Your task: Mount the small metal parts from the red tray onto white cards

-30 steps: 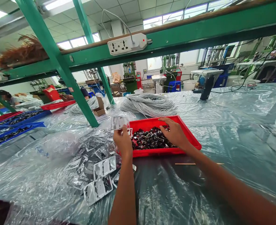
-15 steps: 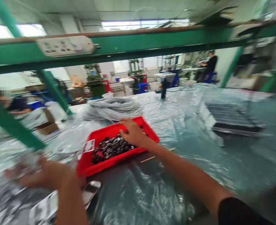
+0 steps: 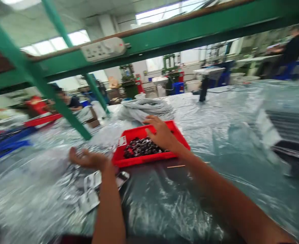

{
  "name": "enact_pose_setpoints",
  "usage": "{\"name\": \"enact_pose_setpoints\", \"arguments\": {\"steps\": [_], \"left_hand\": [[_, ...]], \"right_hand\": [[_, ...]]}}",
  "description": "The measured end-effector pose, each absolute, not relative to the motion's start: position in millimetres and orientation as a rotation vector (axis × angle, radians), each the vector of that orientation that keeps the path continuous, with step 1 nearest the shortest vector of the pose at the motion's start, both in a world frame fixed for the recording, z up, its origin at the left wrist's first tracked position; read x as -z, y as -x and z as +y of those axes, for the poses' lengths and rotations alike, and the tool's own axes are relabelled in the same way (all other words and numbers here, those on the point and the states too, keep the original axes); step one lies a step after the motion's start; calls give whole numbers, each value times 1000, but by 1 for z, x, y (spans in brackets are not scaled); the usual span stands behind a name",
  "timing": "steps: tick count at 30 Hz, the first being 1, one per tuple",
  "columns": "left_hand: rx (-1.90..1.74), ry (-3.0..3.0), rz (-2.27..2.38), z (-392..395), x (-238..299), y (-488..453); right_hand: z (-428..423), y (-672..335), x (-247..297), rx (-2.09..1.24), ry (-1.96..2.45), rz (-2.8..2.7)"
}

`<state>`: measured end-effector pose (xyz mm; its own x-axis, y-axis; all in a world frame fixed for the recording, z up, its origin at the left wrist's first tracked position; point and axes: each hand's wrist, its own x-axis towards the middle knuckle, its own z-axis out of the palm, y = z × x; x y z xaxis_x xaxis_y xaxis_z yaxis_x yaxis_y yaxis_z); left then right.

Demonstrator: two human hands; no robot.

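Observation:
A red tray (image 3: 149,158) full of small dark, shiny parts (image 3: 141,147) rests on the plastic-covered table. My right hand (image 3: 161,134) hovers over the tray's far side, its fingers stretched out and nothing visible in them. To the tray's left is my left hand (image 3: 88,159), turned partly palm up with its fingers loosely apart. Clear plastic bags (image 3: 50,161) lie beside its fingertips; blur hides whether they touch. Below my left wrist are white cards or labels (image 3: 90,200) and a dark phone-like object (image 3: 122,177).
Behind the tray lies a coil of grey cable (image 3: 149,108). A thin wooden stick (image 3: 176,166) is in front. A dark upright tool (image 3: 203,88) stands farther back; wrapped stacked sheets (image 3: 292,132) sit right. A green frame beam (image 3: 164,39) crosses overhead. People sit in the background.
The view has swung left and tilted, so the scene sits further right. My left hand has come nearer the tray, its fingers now clear of the plastic bag. My right hand stays over the tray.

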<state>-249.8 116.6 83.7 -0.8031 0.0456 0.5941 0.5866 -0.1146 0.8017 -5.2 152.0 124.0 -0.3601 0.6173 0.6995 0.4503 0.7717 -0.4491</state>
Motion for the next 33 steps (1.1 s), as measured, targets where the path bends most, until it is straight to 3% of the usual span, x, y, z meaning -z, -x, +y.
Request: {"name": "enact_pose_setpoints", "arguments": {"steps": [3,9,13,17,20,23,27,33], "left_hand": [[1923,401,-1711,98,-77,262],[1816,687,-1433,29,-62,237],[1550,996,-1570,-108,4,212],[1156,1186,-2205,-282,99,181],[1109,708,-2624,-394,151,161],[1077,212,-2741,-462,173,163],[1041,-199,-2791,-476,176,197],[1187,-574,-2948,-426,184,264]], "right_hand": [[157,5,-118,-287,669,-1983],[151,8,-112,-278,562,-2015],[143,17,-99,-265,483,-2109],[127,30,-72,-274,396,-2232],[118,43,-54,-288,356,-2309],[115,69,-54,-320,307,-2335],[93,124,-79,-319,262,-2342],[-9,166,-91,-371,-117,-2401]]}}
